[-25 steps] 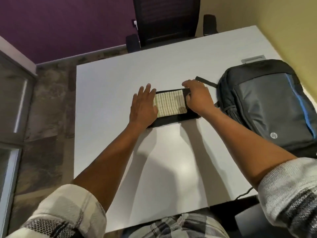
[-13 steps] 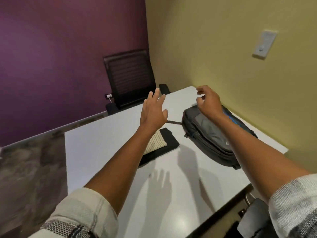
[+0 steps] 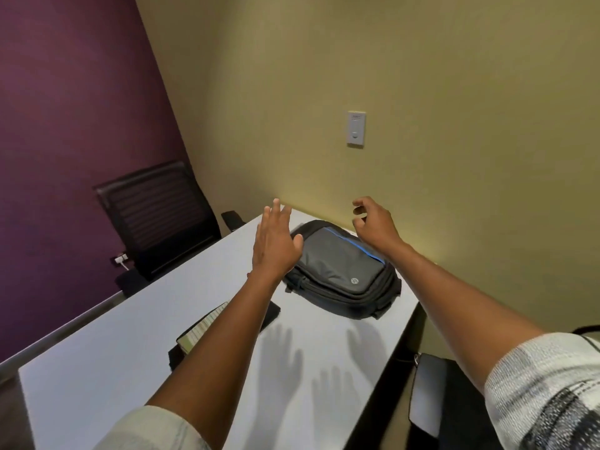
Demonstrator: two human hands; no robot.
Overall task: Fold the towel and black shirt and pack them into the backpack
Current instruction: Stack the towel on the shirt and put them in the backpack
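Bare and holding nothing, our left hand [image 3: 276, 245] (fingers straight) and right hand [image 3: 376, 227] (loosely curled) have lifted off the folded stack and now hover over the backpack [image 3: 344, 271], so we judge folding's done & packing comes next. Towel [image 3: 203, 329], pale w/ stripes, lies folded on the black shirt [image 3: 271, 315] on the table [image 3: 113, 352], near the backpack, which lies flat, looks zipped.

A white worktop [image 3: 136, 345] stands in a corner where a purple wall [image 3: 74, 102] meets a yellow-tan wall [image 3: 454, 76]. A white wall switch plate [image 3: 356, 128] hangs on the yellow-tan wall. A black mesh-backed office chair [image 3: 156, 216] sits at the worktop's far end, with a white plug [image 3: 120, 258] in the purple wall beside it.
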